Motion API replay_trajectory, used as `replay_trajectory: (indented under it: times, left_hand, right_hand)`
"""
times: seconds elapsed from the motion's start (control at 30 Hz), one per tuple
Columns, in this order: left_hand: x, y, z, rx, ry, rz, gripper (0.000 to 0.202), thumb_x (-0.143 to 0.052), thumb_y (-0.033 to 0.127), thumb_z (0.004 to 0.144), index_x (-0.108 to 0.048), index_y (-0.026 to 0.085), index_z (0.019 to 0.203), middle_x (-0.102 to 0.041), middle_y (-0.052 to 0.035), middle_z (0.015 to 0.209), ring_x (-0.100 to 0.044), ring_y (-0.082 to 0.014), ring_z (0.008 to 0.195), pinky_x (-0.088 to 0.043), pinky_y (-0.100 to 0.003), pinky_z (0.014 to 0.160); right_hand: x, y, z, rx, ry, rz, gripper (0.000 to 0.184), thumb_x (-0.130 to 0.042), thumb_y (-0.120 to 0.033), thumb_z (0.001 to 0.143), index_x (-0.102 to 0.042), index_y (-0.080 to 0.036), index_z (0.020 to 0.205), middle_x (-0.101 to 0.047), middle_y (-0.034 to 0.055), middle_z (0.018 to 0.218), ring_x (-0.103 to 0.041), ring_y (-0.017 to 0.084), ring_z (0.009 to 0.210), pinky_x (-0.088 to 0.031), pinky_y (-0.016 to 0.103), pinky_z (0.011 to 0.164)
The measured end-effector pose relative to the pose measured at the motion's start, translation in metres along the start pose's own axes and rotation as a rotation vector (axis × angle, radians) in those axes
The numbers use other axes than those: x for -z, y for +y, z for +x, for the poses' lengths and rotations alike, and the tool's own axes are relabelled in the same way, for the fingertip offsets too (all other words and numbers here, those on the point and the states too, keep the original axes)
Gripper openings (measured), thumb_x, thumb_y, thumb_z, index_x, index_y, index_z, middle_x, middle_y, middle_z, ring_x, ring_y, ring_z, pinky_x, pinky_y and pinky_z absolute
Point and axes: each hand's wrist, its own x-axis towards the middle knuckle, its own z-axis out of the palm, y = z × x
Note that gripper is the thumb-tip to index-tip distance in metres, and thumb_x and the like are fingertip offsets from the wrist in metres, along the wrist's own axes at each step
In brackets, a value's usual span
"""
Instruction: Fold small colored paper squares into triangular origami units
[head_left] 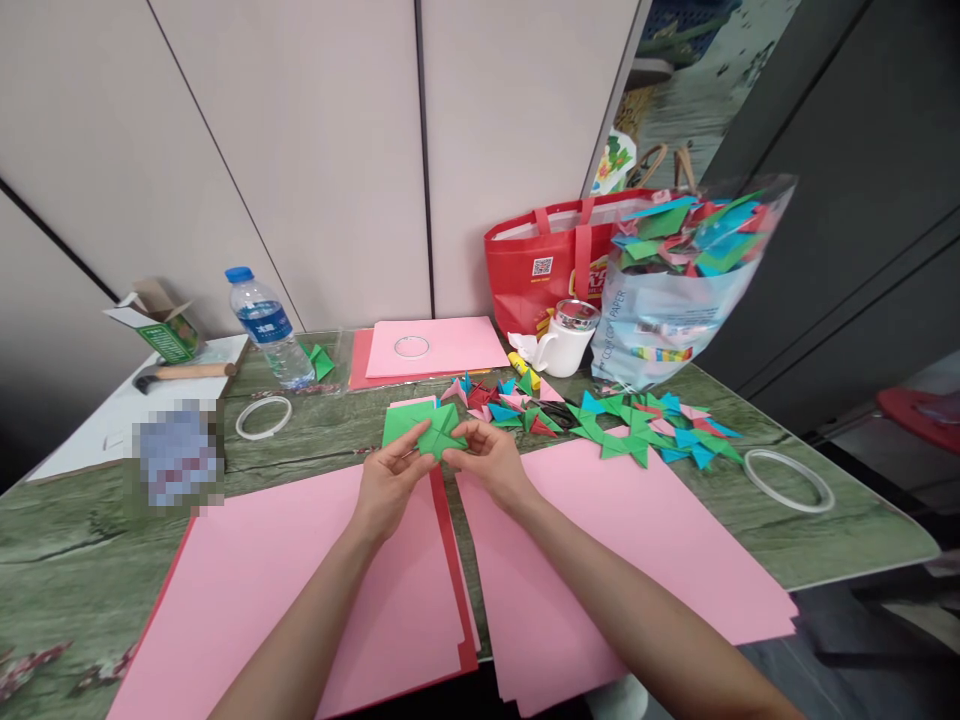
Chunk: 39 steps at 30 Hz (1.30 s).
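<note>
Nearest to the camera lie two piles of pink paper, the left pile (247, 570) and the right pile (660, 510), placed side by side on the table (847, 540). Near the far end of the gap between them, the left hand (390, 477) and the right hand (491, 463) together hold a folded green paper (440, 435); the fingers (409, 438) of each hand pinch one side of it, probably so that its crossing creases stay flat and do not spring up. One corner seems to point away from the person, toward the wall panels (337, 150); the paper looks almost square, so I cannot tell a clear long axis. Small pointed paper pieces (517, 401) lie just beyond the right hand, perhaps for easy reach.
</note>
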Motion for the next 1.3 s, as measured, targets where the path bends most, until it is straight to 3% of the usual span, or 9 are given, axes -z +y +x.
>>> replay_trajectory:
  times: [0.23, 0.47, 0.57, 0.7, 0.93, 1.03, 1.17, 1.23, 1.3]
  left_hand:
    - [-0.0013, 0.0, -0.0009, -0.04, -0.001, 0.06, 0.055, -0.073, 0.017, 0.059, -0.059, 0.017, 0.112, -0.068, -0.0028, 0.076, -0.06, -0.013, 0.071, -0.048, -0.023, 0.069]
    - [-0.0012, -0.0029, -0.0007, -0.053, 0.007, 0.07, 0.058, -0.072, 0.017, 0.06, -0.055, 0.016, 0.116, -0.068, -0.0029, 0.077, -0.061, -0.0138, 0.075, -0.048, -0.024, 0.073]
    - [-0.0005, -0.0023, 0.0001, -0.042, 0.039, 0.095, 0.052, -0.072, 0.022, 0.061, -0.059, 0.017, 0.111, -0.066, -0.0015, 0.07, -0.06, -0.0151, 0.071, -0.049, -0.028, 0.072]
    - [0.0001, 0.001, 0.0013, -0.029, 0.037, 0.004, 0.041, -0.07, 0.03, 0.063, -0.066, 0.017, 0.102, -0.066, -0.0055, 0.083, -0.06, -0.0178, 0.076, -0.05, -0.035, 0.075]
    - [-0.0014, 0.0026, 0.0004, -0.037, 0.081, 0.075, 0.046, -0.073, 0.022, 0.057, -0.066, 0.018, 0.102, -0.053, 0.0051, 0.057, -0.053, -0.0088, 0.058, -0.051, -0.025, 0.067]
    - [-0.0027, 0.0028, -0.0005, -0.039, 0.104, 0.022, 0.057, -0.073, 0.023, 0.058, -0.058, 0.018, 0.113, -0.054, 0.0057, 0.058, -0.055, -0.0093, 0.06, -0.052, -0.027, 0.067]
    - [-0.0021, 0.0028, 0.0002, -0.014, 0.138, -0.038, 0.083, -0.074, 0.024, 0.057, -0.035, 0.018, 0.13, -0.061, 0.0057, 0.059, -0.061, -0.012, 0.057, -0.055, -0.033, 0.065]
    - [-0.0011, 0.003, 0.0009, 0.06, 0.152, -0.003, 0.069, -0.076, 0.026, 0.055, -0.049, 0.013, 0.117, -0.064, 0.0017, 0.058, -0.064, -0.0161, 0.054, -0.055, -0.034, 0.059]
    - [-0.0004, 0.0035, 0.0012, 0.146, 0.142, 0.055, 0.04, -0.076, 0.03, 0.054, -0.061, 0.01, 0.085, -0.065, -0.0021, 0.054, -0.064, -0.0195, 0.05, -0.055, -0.034, 0.054]
  right_hand:
    - [-0.0006, -0.0015, -0.0006, -0.041, 0.012, 0.041, 0.031, -0.075, -0.022, 0.05, -0.057, -0.017, 0.075, -0.057, -0.0026, 0.068, -0.054, 0.011, 0.06, -0.046, 0.025, 0.058]
    - [-0.002, -0.0037, -0.0022, -0.052, -0.004, 0.044, 0.03, -0.074, -0.024, 0.051, -0.058, -0.018, 0.076, -0.058, -0.0027, 0.067, -0.054, 0.01, 0.059, -0.045, 0.025, 0.058]
    - [-0.0019, -0.0043, -0.0023, -0.043, -0.003, 0.031, 0.031, -0.074, -0.026, 0.052, -0.058, -0.018, 0.077, -0.059, -0.0022, 0.069, -0.055, 0.011, 0.06, -0.046, 0.026, 0.06]
    - [-0.0004, -0.0027, -0.0012, -0.027, -0.024, 0.009, 0.031, -0.074, -0.028, 0.054, -0.057, -0.018, 0.078, -0.059, -0.0011, 0.071, -0.057, 0.013, 0.063, -0.048, 0.028, 0.063]
    - [-0.0005, 0.0012, -0.0011, 0.015, -0.032, -0.12, 0.025, -0.069, -0.029, 0.06, -0.059, -0.018, 0.08, -0.054, -0.0024, 0.064, -0.055, 0.012, 0.06, -0.049, 0.028, 0.061]
    - [-0.0003, 0.0016, -0.001, 0.031, -0.011, -0.149, 0.023, -0.067, -0.03, 0.062, -0.06, -0.018, 0.08, -0.055, -0.001, 0.067, -0.055, 0.013, 0.061, -0.049, 0.029, 0.061]
    - [0.0013, 0.002, 0.0002, 0.06, 0.004, -0.185, 0.021, -0.066, -0.029, 0.063, -0.059, -0.017, 0.079, -0.058, 0.0019, 0.076, -0.056, 0.014, 0.069, -0.05, 0.028, 0.063]
    - [0.0017, 0.0021, 0.0005, 0.063, -0.01, -0.191, 0.02, -0.067, -0.027, 0.062, -0.059, -0.017, 0.078, -0.057, 0.0017, 0.076, -0.056, 0.014, 0.068, -0.05, 0.027, 0.062]
    - [0.0017, 0.0015, 0.0004, 0.053, -0.028, -0.19, 0.019, -0.066, -0.025, 0.063, -0.058, -0.017, 0.078, -0.057, 0.0009, 0.074, -0.055, 0.013, 0.063, -0.05, 0.027, 0.059]
